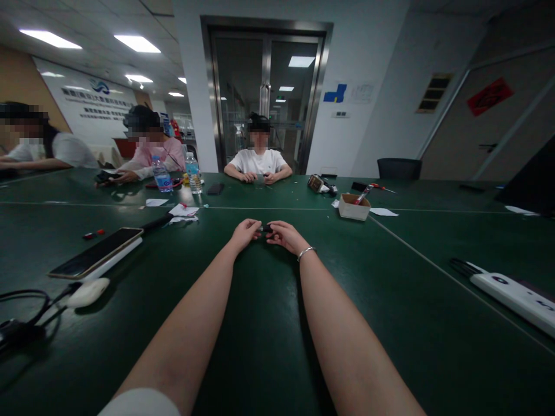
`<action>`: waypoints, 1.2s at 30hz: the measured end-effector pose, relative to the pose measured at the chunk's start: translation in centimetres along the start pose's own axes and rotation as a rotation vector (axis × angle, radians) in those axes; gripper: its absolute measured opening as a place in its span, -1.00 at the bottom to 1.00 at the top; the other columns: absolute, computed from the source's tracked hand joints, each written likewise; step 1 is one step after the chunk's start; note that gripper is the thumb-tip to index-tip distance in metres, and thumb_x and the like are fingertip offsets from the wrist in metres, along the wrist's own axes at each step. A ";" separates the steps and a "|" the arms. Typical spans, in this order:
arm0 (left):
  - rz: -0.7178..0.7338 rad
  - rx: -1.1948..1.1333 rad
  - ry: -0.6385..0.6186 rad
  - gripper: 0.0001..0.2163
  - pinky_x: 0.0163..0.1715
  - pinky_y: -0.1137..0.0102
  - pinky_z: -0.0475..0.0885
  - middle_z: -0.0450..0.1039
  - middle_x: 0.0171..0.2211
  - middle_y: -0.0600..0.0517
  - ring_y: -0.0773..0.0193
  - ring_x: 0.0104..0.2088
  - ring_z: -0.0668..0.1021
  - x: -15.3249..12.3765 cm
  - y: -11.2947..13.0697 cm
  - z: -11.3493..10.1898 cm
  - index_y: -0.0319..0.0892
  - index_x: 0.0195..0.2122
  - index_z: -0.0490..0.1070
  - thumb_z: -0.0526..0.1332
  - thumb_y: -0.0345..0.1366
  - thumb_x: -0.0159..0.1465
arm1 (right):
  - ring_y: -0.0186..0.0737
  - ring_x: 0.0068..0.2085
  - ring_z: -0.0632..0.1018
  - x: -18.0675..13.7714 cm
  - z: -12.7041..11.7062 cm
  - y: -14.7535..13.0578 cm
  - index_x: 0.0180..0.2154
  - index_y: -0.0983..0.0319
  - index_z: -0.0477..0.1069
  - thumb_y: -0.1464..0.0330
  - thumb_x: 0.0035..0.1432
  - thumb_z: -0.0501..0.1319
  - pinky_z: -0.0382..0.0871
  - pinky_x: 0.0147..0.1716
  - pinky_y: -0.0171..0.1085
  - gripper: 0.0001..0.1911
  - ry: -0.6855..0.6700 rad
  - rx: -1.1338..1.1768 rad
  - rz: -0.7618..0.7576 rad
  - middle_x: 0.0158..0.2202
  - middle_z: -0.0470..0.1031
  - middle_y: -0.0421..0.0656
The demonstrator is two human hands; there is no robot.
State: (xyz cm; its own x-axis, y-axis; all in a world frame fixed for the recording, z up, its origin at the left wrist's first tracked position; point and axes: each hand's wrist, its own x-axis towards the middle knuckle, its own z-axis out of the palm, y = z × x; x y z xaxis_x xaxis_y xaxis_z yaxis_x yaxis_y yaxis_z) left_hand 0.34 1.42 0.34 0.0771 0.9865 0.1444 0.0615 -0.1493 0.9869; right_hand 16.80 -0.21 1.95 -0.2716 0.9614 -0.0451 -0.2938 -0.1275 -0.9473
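Note:
Both arms reach forward over the green table [264, 323]. Between my fingertips is a small dark stick-shaped object [265, 229], lighter at its left end; it is too small to tell its kind. My left hand [245, 234] pinches that lighter end. On the other side, my right hand [286, 236] grips the black end between thumb and fingers, with its lower fingers curled. A silver bracelet [307, 252] circles my right wrist. The fingers partly cover the object.
To the left lie a phone [102, 249], a white rounded case [89, 293] and cables [26, 315]. Two water bottles [193, 176] stand farther back. A small box [354, 208] sits ahead right; a white power strip [515, 297] lies at right. Three people sit across the table.

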 end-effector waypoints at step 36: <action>-0.017 -0.006 0.001 -0.81 -0.46 0.42 0.36 0.41 -0.45 -0.01 0.36 -0.48 0.47 0.1 -0.1 0.0 -0.25 -0.27 0.36 0.23 -0.28 0.11 | -0.45 -0.62 0.42 0.2 -0.2 0.3 -0.31 0.27 0.34 0.55 0.13 0.13 0.55 -0.41 -0.22 -0.91 -0.009 -0.002 -0.011 -0.66 0.33 -0.30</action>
State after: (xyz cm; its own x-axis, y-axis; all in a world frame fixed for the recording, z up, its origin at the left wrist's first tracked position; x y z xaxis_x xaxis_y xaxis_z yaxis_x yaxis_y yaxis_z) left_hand 0.37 1.58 0.27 0.0746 0.9890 0.1273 0.0572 -0.1317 0.9896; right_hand 16.85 0.03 1.60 -0.2770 0.9603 -0.0318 -0.2950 -0.1165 -0.9484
